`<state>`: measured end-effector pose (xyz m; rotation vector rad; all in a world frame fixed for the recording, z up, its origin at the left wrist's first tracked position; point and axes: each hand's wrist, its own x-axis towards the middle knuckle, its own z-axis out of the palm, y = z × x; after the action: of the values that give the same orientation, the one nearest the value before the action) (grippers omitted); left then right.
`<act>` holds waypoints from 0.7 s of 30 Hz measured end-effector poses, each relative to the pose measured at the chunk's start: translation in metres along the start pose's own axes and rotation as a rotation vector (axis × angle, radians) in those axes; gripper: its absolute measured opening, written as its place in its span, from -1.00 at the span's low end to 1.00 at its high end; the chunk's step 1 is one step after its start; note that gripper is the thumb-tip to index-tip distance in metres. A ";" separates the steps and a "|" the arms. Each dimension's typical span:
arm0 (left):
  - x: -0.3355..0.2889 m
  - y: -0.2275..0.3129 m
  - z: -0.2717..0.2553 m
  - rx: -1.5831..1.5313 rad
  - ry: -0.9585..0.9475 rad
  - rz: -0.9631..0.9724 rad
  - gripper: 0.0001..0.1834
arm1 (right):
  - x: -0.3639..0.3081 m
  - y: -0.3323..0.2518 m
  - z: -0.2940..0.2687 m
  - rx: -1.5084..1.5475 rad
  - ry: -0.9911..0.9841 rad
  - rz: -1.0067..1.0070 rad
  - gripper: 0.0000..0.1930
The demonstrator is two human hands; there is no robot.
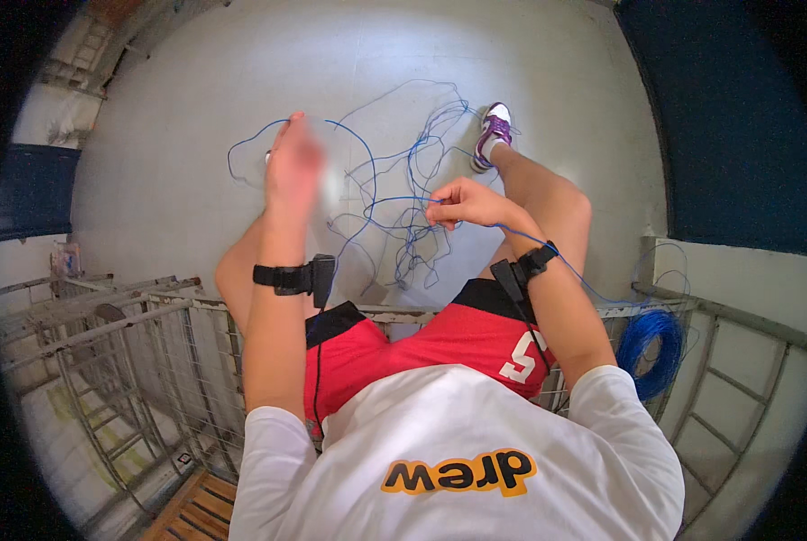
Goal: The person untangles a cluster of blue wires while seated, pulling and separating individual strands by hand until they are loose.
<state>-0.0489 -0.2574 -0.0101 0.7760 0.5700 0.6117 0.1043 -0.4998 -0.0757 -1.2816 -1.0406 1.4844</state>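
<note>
My right hand [468, 202] is closed in a pinch on a thin blue wire [399, 197]. The wire runs left from its fingertips, and another stretch trails from the hand past my right wrist. Farther left, my left hand [288, 171] is raised over the floor, partly blurred. Wire meets its fingertips from both sides, so it appears closed on it; the exact grip is unclear. A loose loop bends down from there toward my left knee. Between my legs a loose tangle of the same wire [417, 239] lies spread on the floor.
At my right side hangs a coil of blue wire [667, 347] by the metal frame [737, 383]. More metal racks [119, 334] stand at left, above a wooden slatted piece [192, 509]. My right shoe [494, 131] rests beside the tangle on the grey floor [566, 63].
</note>
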 end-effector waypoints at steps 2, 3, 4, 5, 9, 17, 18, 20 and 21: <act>-0.007 0.009 0.005 0.069 0.029 -0.039 -0.78 | 0.001 -0.001 0.000 0.016 0.018 0.033 -0.78; -0.012 0.008 0.008 0.073 0.029 -0.038 -0.78 | 0.001 0.000 -0.001 0.018 0.018 0.029 -0.78; -0.018 0.005 0.012 0.139 -0.030 -0.099 -0.79 | 0.001 0.001 -0.004 0.049 0.039 0.007 -0.79; -0.021 0.002 0.016 0.204 -0.089 -0.161 -0.79 | 0.001 0.002 -0.005 0.079 0.061 -0.015 -0.78; -0.033 -0.022 0.028 0.268 -0.226 -0.210 -0.81 | 0.001 -0.008 0.004 0.101 0.093 -0.039 -0.71; -0.040 -0.054 0.062 0.198 -0.372 -0.228 -0.83 | -0.001 0.004 -0.002 0.139 0.096 -0.071 -0.73; -0.039 -0.055 0.062 0.199 -0.370 -0.227 -0.83 | 0.000 0.003 -0.002 0.168 0.095 -0.088 -0.73; -0.036 -0.062 0.059 0.264 -0.277 -0.162 -0.76 | 0.001 0.002 -0.002 0.164 0.088 -0.089 -0.74; -0.036 -0.068 0.057 0.265 -0.278 -0.160 -0.76 | 0.001 0.001 -0.002 0.159 0.085 -0.089 -0.73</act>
<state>-0.0161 -0.3465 -0.0209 1.0348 0.4559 0.2761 0.1065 -0.4985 -0.0772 -1.1615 -0.8945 1.4041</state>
